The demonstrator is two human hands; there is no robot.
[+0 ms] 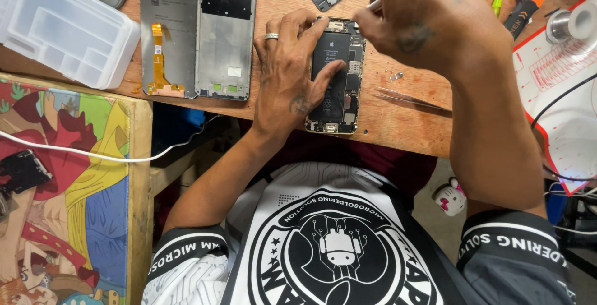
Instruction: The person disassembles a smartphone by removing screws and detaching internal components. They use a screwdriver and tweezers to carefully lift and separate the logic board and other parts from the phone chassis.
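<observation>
Left fingers (323, 50) spread flat, pinning phone (339, 103) to table (404, 124); right fingers (367, 22) pinched on tool (373, 4) at phone's top. Keep tool upright, press lightly.

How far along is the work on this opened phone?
Done: the opened phone lies with its battery and boards exposed. In hand: the left hand pins it down while the right hand works a thin tool at its top end. Left: a small loose part lies beside it.
</observation>
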